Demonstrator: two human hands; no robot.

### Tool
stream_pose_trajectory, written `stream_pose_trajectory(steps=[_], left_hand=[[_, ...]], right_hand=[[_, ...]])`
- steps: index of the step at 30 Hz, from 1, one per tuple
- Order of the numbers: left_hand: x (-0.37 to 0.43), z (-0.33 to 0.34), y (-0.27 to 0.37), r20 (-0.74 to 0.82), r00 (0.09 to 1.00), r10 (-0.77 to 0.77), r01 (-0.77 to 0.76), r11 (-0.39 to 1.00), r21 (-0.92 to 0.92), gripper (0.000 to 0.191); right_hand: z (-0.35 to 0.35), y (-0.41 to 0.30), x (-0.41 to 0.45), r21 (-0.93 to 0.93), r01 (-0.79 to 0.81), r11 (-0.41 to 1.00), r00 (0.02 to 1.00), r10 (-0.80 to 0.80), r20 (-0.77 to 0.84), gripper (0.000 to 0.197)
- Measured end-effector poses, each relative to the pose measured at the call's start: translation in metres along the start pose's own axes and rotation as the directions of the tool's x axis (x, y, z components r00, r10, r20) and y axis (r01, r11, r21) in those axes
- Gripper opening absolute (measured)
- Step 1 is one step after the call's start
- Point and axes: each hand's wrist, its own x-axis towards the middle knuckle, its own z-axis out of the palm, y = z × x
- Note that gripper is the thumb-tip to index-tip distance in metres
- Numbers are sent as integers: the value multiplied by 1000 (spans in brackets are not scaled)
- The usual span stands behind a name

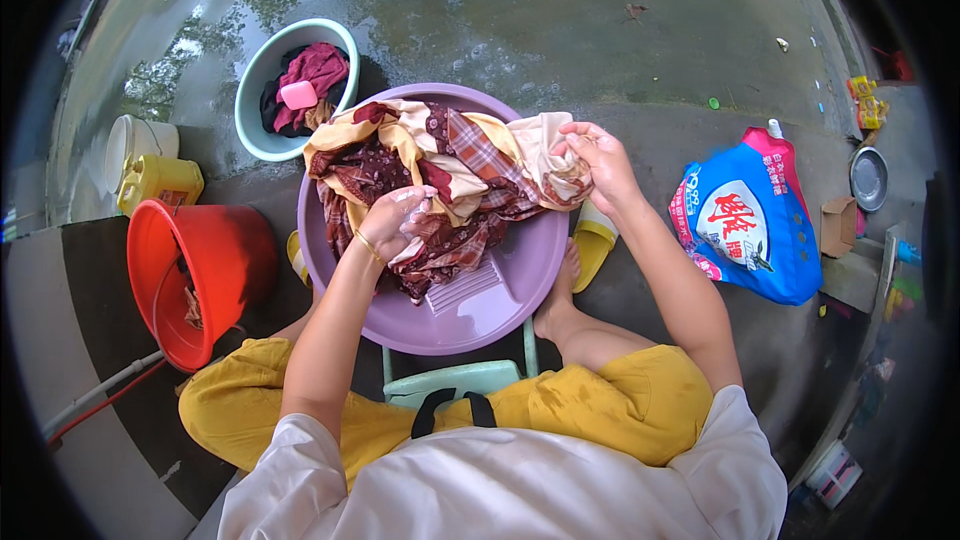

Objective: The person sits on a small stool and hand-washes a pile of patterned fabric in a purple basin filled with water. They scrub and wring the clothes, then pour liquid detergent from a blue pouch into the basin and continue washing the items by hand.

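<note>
A wet, patterned cloth (pixel 420 172) in cream, maroon and plaid lies heaped in a purple plastic basin (pixel 450 330). My left hand (pixel 395 221), dotted with suds and wearing a gold bangle at the wrist, is closed on a bunch of the cloth's front side. At the basin's right rim, my right hand (pixel 600 161) pinches a pale cream end of the same cloth between thumb and fingers. Ridges of a built-in washboard (pixel 469 287) show below the heap. Folds hide the basin's far floor.
A mint-green tub (pixel 247 109) holds clothes and a pink soap box (pixel 298 94). To the left are a tipped red bucket (pixel 247 255), a yellow jerrycan (pixel 161 180) and a white pail (pixel 154 139). A blue detergent bag (pixel 787 240) stands right. The concrete floor (pixel 585 30) is wet.
</note>
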Motion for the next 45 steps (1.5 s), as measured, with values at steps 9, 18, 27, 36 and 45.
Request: stream_pose_trajectory(steps=[9,18,27,36,45], left_hand=[[-15,-44,69,-260,915,308,-257,942,214,20],[14,4,59,-229,916,328,-270,930,250,21],[66,-130,12,-144,816,560,332,-250,909,16],[-13,-43,-56,216,952,215,-228,34,973,14],[-91,-5,-32,392,920,-1,-337,511,791,13]], right_hand=[[-13,8,0,18,-27,999,995,29,-93,18],[1,9,-3,-71,-31,997,998,27,-58,17],[0,20,-5,-324,-73,943,997,77,0,19],[79,29,14,-751,660,22,751,-12,660,72],[90,136,40,-671,708,-221,681,467,565,38]])
